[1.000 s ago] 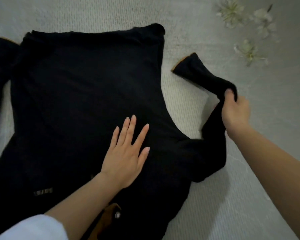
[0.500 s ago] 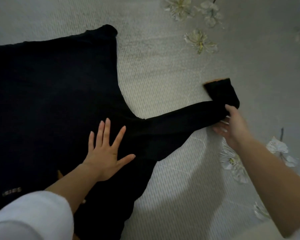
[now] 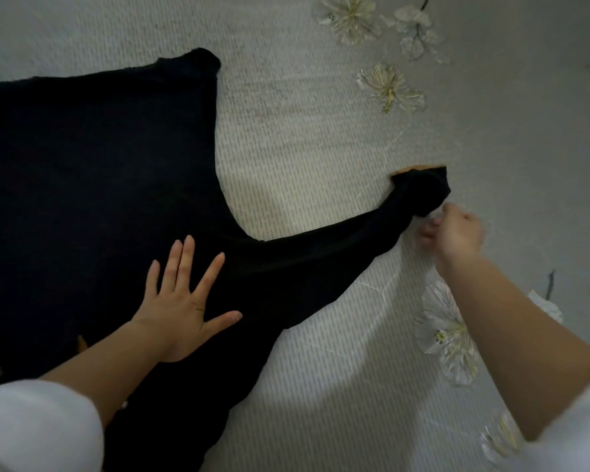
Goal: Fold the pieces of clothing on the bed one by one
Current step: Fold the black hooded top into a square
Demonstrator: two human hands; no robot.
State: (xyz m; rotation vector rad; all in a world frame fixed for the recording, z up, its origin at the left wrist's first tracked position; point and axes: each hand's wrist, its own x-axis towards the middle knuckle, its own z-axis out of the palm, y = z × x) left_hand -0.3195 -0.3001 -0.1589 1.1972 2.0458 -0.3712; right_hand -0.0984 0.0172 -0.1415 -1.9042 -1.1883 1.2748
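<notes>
Since a second ago we have drawn the right-hand sleeve (image 3: pixel 321 247) out of its lifted, doubled-over bunch, and it now lies stretched flat toward the right across the bed (image 3: pixel 304 131). At the left, the black sweater (image 3: pixel 82 182) is spread flat on the bed, its body running off the left edge of view. Our left hand (image 3: pixel 184 311) rests palm-down on it near the armpit, fingers straight and spread, pinning the cloth. Further right, the cuff (image 3: pixel 423 189) sits slightly bunched, with a tan lining showing at its edge. Our right hand (image 3: pixel 457 233) is just beside the cuff and blurred, so we cannot tell whether its fingers pinch the cloth or have let go. Printed flowers (image 3: pixel 447 332) dot the cover around it. We judge this to be the smoothing-out step before the first fold. Next, we would take a sure hold on the cuff and carry the sleeve back across the body while the left hand keeps it from sliding.
</notes>
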